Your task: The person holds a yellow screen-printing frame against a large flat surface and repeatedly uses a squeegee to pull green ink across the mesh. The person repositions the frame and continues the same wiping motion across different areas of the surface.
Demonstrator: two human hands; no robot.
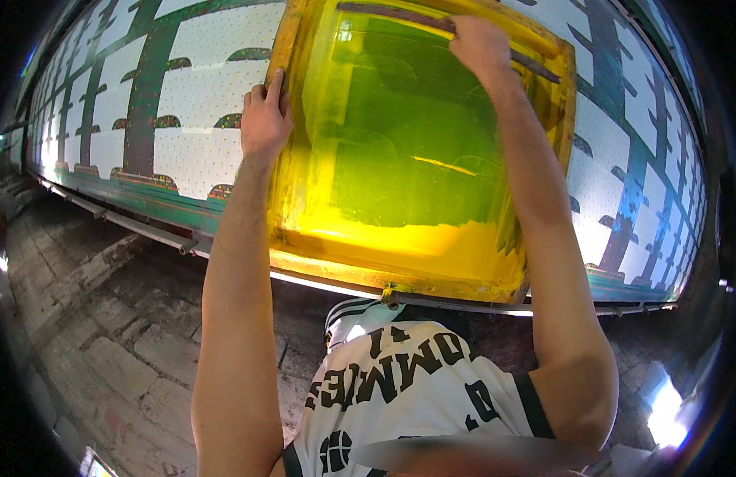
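Note:
A screen-printing frame (282,48) with a yellow-stained rim lies over the printed sheet in front of me. Its mesh (400,135) looks green, with wet yellow ink (416,248) pooled along the near end and left side. My left hand (265,119) rests against the frame's left rail, fingers stretched forward and slightly apart. Near the far end, my right hand (481,49) is closed around a long dark squeegee (392,13), which lies across the frame at a slant. The palm hides part of its middle.
White sheet material (217,87) with a green and dark block pattern spreads on both sides over a long table. A metal rail (149,230) runs along the table's near edge. Worn brick floor (129,358) shows below, and a small clamp-like fitting (390,296) sits at the frame's near edge.

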